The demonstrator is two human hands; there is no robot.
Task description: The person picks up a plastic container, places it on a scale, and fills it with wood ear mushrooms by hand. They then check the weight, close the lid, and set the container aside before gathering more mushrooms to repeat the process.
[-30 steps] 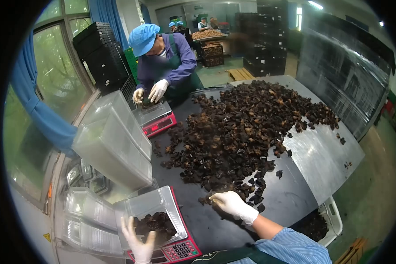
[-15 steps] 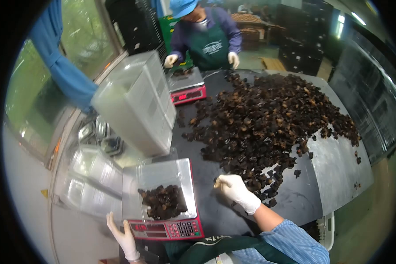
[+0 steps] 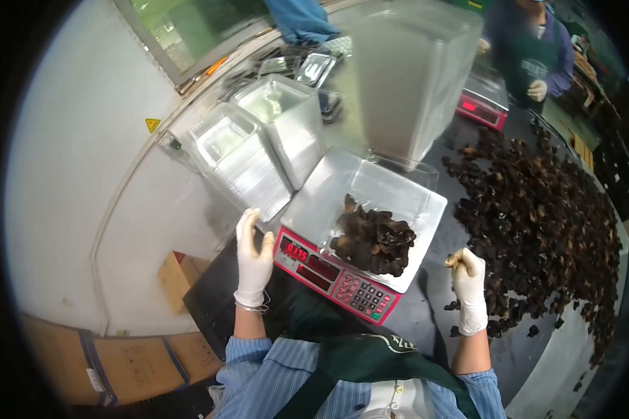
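Note:
My left hand [image 3: 254, 255], in a white glove, is at the left corner of a red digital scale [image 3: 316, 271], thumb apart from the fingers and holding nothing. On the scale's metal pan lies a heap of dark wood ear mushrooms [image 3: 374, 241], which seems to sit in a clear plastic tray. Red digits glow on the display. My right hand [image 3: 468, 283], also gloved, is right of the scale, between it and a large pile of wood ears [image 3: 545, 223]. Its fingers are curled into a pinch; whatever they may hold is too small to make out.
Stacks of clear plastic trays [image 3: 248, 164] stand behind the scale on the left, beside a tall translucent stack [image 3: 405, 84]. Across the table a co-worker [image 3: 538, 63] in a dark apron stands by a second red scale [image 3: 483, 101]. Cardboard boxes [image 3: 133, 363] are at lower left.
My view has turned to the left, so the scale now appears nearer the middle. The left hand is now beside the display; the right remains pinched by the pile.

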